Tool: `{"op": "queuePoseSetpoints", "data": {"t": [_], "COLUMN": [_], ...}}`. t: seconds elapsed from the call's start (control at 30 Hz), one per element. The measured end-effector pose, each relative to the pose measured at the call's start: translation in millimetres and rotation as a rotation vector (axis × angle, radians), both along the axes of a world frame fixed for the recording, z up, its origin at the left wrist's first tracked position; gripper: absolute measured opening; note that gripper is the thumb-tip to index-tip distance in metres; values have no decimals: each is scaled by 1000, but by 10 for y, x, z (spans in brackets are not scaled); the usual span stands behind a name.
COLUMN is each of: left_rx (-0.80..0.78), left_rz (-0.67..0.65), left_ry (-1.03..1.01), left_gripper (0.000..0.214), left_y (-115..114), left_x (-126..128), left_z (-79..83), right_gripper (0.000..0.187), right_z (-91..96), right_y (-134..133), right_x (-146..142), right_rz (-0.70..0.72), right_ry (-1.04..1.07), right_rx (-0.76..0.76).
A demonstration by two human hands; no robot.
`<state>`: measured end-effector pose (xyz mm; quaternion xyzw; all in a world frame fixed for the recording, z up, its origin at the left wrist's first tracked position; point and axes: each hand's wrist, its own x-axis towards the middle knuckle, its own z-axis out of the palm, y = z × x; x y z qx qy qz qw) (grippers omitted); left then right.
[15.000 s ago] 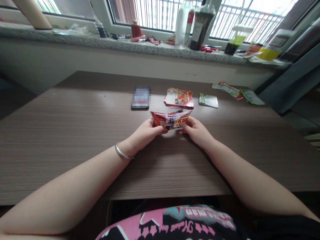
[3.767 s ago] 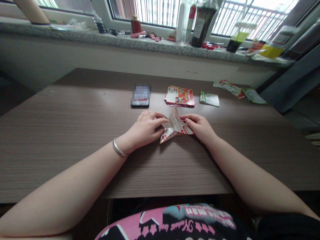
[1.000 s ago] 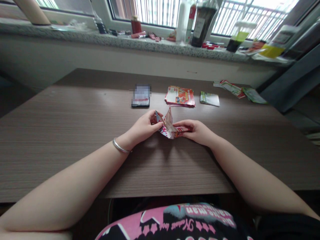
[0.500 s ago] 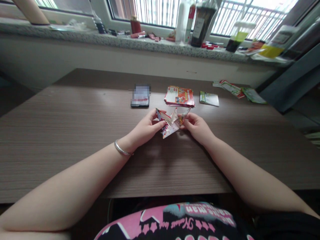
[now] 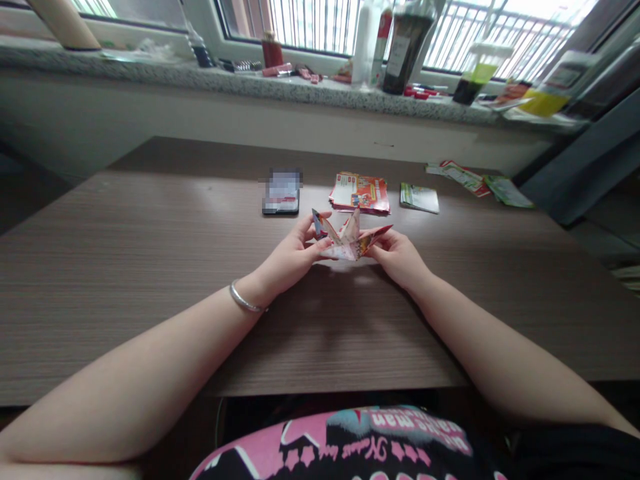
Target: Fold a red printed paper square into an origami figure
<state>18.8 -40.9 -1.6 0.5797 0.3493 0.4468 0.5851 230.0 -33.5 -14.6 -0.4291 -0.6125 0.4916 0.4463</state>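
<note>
The paper (image 5: 345, 247) is held over the table (image 5: 150, 267), just in front of the pile (image 5: 360, 193). It is folded into sharp points, and some of them are turned up. Its left side is pinched by the left hand (image 5: 293, 252), with the thumb pressed on the front. Its right side is gripped by the right hand (image 5: 400, 253), whose fingertips are partly hidden by the paper. A gap is left between the two hands. A silver bangle (image 5: 243, 298) is worn on the left wrist. The pile is made of red and white sheets. To its left a phone (image 5: 283, 197) is laid flat, and to its right a small pad (image 5: 419, 199) is set. Farther right, strips (image 5: 467, 179) are spread. Behind the table, bottles (image 5: 403, 57) are stood on the sill (image 5: 320, 92).
</note>
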Motion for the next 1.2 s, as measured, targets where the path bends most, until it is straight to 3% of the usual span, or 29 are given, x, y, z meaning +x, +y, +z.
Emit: {"op": "queuePoseSetpoints", "data": {"t": [0.23, 0.5, 0.63, 0.73, 0.83, 1.03, 1.2], "left_rx": [-2, -14, -24, 53, 172, 413, 572], "left_rz": [-48, 133, 161, 178, 226, 184, 250], "left_ry": [29, -18, 15, 53, 121, 286, 309], "left_gripper": [65, 59, 59, 72, 74, 19, 19], "left_y": [-21, -9, 12, 18, 5, -11, -3], "left_x": [1, 8, 2, -10, -22, -62, -104], "left_z": [17, 34, 17, -10, -19, 11, 50], "right_gripper": [40, 40, 41, 41, 36, 18, 24], "right_z": [11, -2, 7, -18, -36, 46, 116], "right_y": [-19, 9, -8, 0, 12, -45, -124], "right_x": [-13, 12, -26, -20, 8, 28, 32], "right_rz": [43, -67, -91, -121, -189, -273, -231], "right_ry": [0, 75, 125, 83, 15, 0, 80], "right_rx": [9, -16, -89, -83, 20, 246, 297]}}
